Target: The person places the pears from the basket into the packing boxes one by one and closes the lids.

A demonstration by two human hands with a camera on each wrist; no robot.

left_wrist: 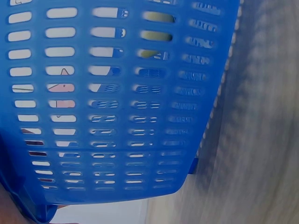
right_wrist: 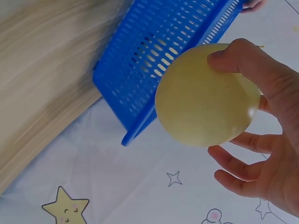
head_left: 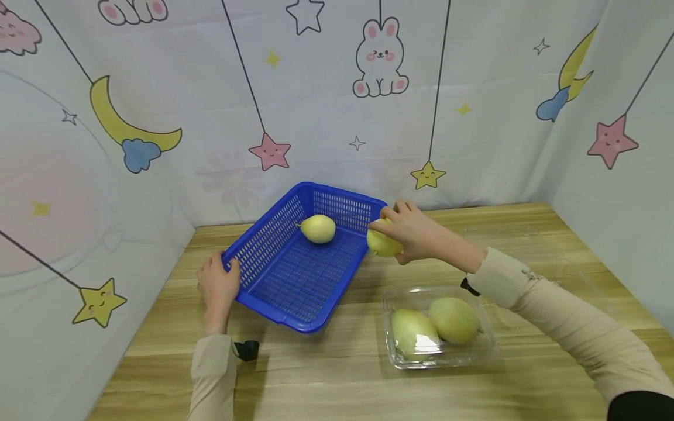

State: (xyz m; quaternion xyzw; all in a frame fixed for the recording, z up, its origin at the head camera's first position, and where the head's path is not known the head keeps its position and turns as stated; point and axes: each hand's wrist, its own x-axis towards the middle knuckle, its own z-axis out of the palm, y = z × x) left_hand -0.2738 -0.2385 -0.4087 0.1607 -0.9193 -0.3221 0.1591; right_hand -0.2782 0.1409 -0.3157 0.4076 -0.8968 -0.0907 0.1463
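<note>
My left hand point(head_left: 219, 282) grips the rim of a blue plastic basket point(head_left: 284, 318) at its near left corner. Slotted basket wall point(left_wrist: 107, 116) fills most of the left wrist view. One pale yellow pear point(head_left: 319, 229) lies inside, toward the far end, its stem pointing left. By the basket's right rim, my right hand point(head_left: 416, 231) holds another pear point(head_left: 383, 241) above the table. Seen from the right wrist, the thumb presses one side of this pear point(right_wrist: 205, 98) and fingers curve around the other.
A clear plastic box point(head_left: 392, 358) with two pears point(head_left: 454, 320) sits on the wooden table point(head_left: 326, 386), in front of the right forearm. Near the right back lies a faint transparent plastic piece point(head_left: 505, 234). A printed curtain point(head_left: 326, 105) hangs behind the table.
</note>
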